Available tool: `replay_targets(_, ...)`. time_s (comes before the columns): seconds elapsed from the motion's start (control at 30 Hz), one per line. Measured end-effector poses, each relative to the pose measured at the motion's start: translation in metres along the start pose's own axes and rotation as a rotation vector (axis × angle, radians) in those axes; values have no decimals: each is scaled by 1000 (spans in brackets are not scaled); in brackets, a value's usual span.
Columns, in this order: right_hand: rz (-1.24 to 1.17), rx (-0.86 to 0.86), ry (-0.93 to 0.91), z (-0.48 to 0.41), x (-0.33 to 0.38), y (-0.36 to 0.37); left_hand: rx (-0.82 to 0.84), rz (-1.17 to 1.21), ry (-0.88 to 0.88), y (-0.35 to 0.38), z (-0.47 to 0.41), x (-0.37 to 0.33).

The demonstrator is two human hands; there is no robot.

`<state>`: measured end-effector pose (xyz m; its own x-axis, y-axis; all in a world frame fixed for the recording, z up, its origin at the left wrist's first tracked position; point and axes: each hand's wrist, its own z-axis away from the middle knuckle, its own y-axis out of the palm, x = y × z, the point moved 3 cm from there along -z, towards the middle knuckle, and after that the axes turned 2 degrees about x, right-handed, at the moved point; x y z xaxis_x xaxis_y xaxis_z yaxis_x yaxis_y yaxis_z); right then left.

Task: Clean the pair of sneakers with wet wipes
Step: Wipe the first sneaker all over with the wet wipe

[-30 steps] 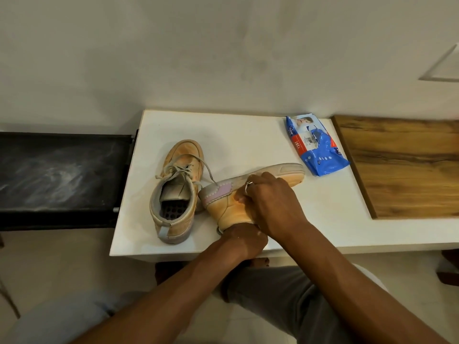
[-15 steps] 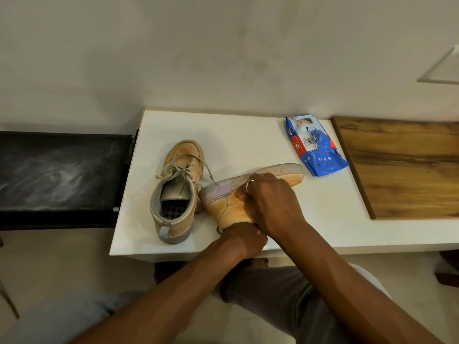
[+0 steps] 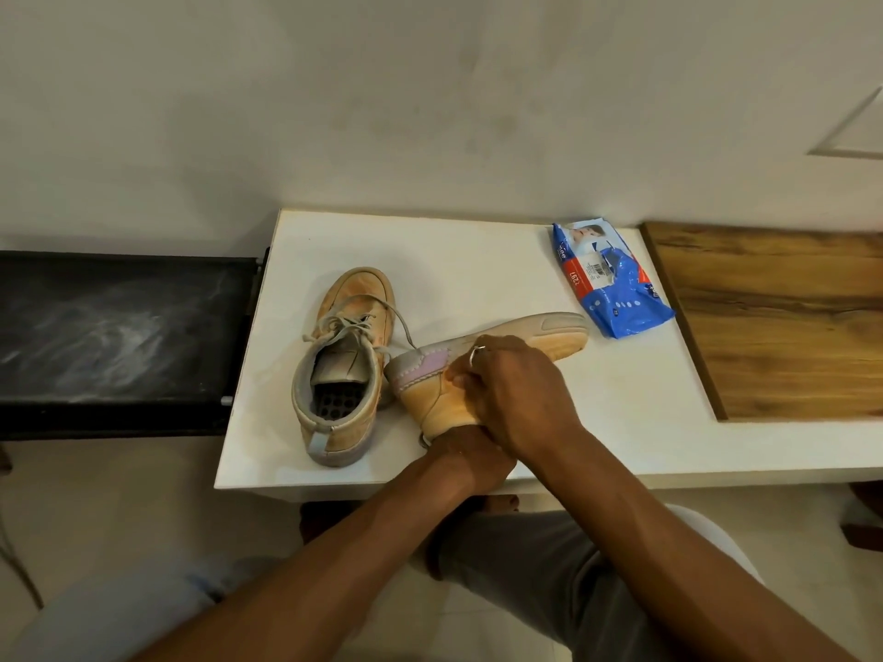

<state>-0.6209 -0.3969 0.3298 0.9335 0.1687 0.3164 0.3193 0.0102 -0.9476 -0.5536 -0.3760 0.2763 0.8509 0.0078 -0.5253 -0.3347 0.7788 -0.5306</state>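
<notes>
White table (image 3: 478, 250) against pale wall (image 3: 430, 112), wooden board (image 3: 788, 322) and wipes pack (image 3: 609, 284) to the right. Your right hand (image 3: 511, 398) grips the tipped sneaker (image 3: 540, 334) (left hand (image 3: 470, 463) mostly hidden, can't tell), mate (image 3: 344, 370) upright alongside.

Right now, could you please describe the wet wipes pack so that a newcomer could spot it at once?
Find the white table against the wall. At its far right, beside the wooden board, lies the wet wipes pack. It is the only blue, crinkled plastic packet; the upright sneaker and the sneaker on its side are tan.
</notes>
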Motion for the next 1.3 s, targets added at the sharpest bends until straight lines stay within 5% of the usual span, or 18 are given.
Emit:
replay_targets(0.17,186,-108,147,-4,-27,-26,-29,69,-3,-7,7,-3)
replay_targets(0.5,-200,-266,427,5,-91,-57,-189,223,93,-32,14,-18)
replay_targets(1.1,-249,-150,349,-13,-82,-43,-129,142,26,-40,8,-23)
replay_targets(1.3,-225,-238,437,-9,-102,-49,-165,236,14,-43,7,-23)
